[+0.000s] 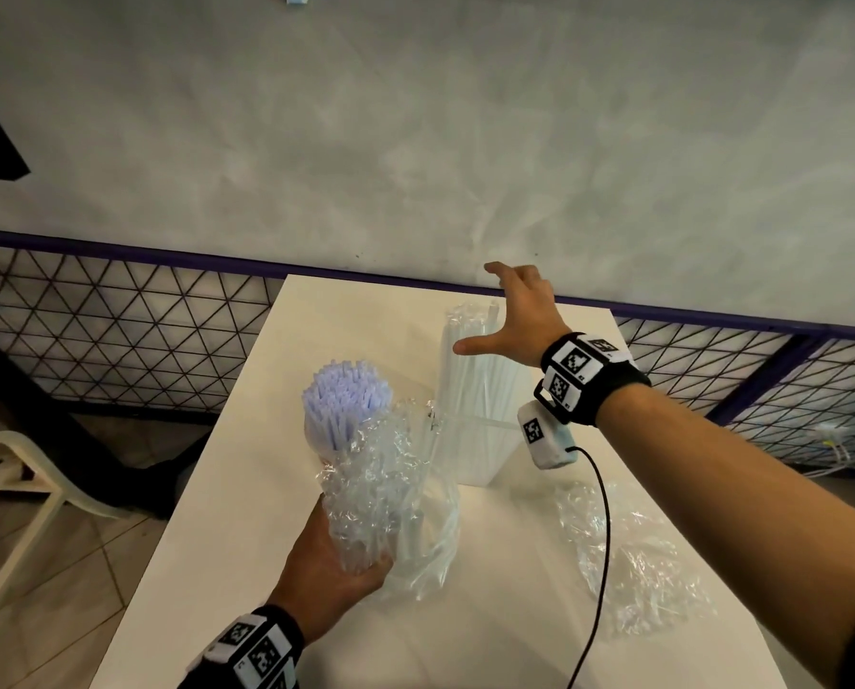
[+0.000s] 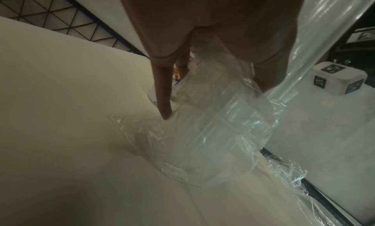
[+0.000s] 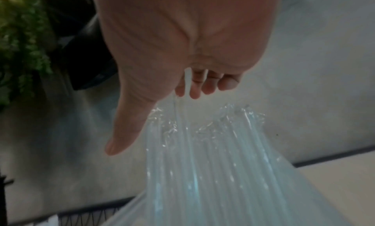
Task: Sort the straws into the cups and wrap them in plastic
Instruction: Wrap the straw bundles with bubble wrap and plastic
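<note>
On the white table (image 1: 226, 564) my left hand (image 1: 336, 554) grips the lower part of a clear cup of clear straws (image 1: 380, 494) that is covered in crinkled plastic wrap; in the left wrist view its fingers (image 2: 162, 93) lie along that wrap (image 2: 213, 117). Behind it stands a cup of pale purple straws (image 1: 345, 405), unwrapped. A tall bag of clear straws (image 1: 470, 390) stands at the middle. My right hand (image 1: 510, 310) hovers over the bag's top with the thumb stretched out. In the right wrist view, one clear straw (image 3: 187, 81) is pinched between two fingertips above the bundle (image 3: 213, 165).
A loose sheet of crumpled plastic wrap (image 1: 634, 554) lies on the table's right side under my right forearm. A wrist cable (image 1: 599, 539) hangs across it. The table's far edge meets a grey wall with a mesh panel (image 1: 117, 330). A white chair (image 1: 12, 469) stands at the left.
</note>
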Action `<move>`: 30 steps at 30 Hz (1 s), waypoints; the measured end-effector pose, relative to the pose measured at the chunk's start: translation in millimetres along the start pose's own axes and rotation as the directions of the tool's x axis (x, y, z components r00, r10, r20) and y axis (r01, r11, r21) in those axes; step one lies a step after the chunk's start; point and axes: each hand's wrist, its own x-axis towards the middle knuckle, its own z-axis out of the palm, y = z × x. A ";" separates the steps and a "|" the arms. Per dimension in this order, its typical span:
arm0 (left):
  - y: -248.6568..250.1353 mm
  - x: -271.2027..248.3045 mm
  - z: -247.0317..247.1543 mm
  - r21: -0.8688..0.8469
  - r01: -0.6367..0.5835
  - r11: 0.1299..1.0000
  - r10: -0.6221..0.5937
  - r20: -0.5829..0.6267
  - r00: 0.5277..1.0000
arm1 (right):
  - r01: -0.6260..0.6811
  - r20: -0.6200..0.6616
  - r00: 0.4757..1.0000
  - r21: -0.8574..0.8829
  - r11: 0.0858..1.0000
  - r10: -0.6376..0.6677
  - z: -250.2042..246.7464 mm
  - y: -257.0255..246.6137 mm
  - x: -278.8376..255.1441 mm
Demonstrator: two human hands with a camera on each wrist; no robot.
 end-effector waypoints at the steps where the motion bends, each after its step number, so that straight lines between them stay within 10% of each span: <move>1: -1.1 0.3 -0.3 0.018 -0.002 1.000 0.002 -0.002 1.000 | 0.061 0.019 0.998 -0.045 0.997 -0.061 1.8 0.9 0.2; 5: -3.8 1.5 -1.0 0.081 -0.005 0.997 0.006 -0.007 1.000 | 0.294 0.238 0.938 -0.168 0.941 -0.251 10.8 8.6 7.0; 11: -0.4 0.5 -1.6 0.093 -0.040 0.995 0.041 -0.008 0.999 | 0.257 0.046 0.966 -0.204 0.945 -0.253 15.0 4.2 18.3; 16: 0.3 -0.1 -0.7 0.041 -0.023 0.999 0.024 -0.005 1.000 | 0.371 0.183 0.920 -0.123 0.921 -0.346 22.3 -1.8 24.0; 22: -1.5 -1.4 -0.5 0.022 -0.015 1.000 0.015 -0.017 1.000 | 0.193 0.076 0.980 -0.106 0.976 -0.185 15.1 8.6 25.5; 30: 1.8 -1.8 -0.5 0.042 -0.029 0.999 0.030 -0.014 0.999 | 0.201 0.435 0.899 -0.297 0.933 -0.055 10.7 12.3 8.8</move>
